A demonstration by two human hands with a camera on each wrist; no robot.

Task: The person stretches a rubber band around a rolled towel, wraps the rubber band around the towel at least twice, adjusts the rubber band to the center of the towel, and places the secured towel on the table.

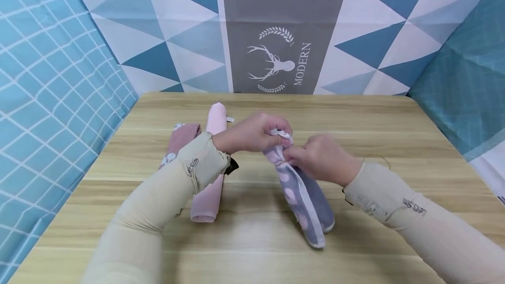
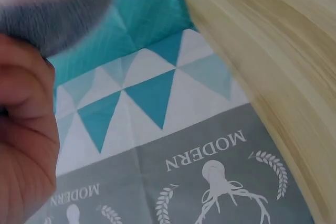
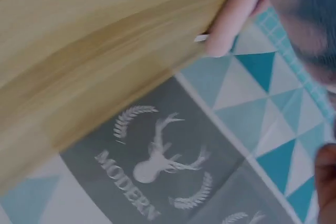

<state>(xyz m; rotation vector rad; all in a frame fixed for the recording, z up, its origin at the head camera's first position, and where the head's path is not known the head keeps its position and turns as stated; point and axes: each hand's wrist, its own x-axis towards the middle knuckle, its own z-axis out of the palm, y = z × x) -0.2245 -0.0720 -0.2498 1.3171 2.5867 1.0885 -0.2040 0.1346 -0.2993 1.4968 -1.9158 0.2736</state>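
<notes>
A grey towel with pink spots (image 1: 289, 192) hangs gathered between both hands, its lower end fanned into two flaps near the table. My left hand (image 1: 256, 133) grips the bunched top, where a pale edge pokes out of the fist. Just below, the right hand (image 1: 325, 157) pinches the gathered part between thumb and curled fingers; a thin tan line crosses the towel there. Blurred grey towel fabric (image 2: 58, 24) fills the upper left of the left wrist view, above the curled left hand (image 2: 26, 135). In the right wrist view, towel fabric (image 3: 307, 14) covers the upper right corner.
Left of the hands lies a pale pink rolled towel (image 1: 207, 200) with a small white tag (image 1: 230, 119). A dusty-pink towel (image 1: 183, 137) is beside it, partly behind the left sleeve. A thin yellowish loop (image 1: 382, 158) lies on the wooden table (image 1: 252, 257) near the right wrist.
</notes>
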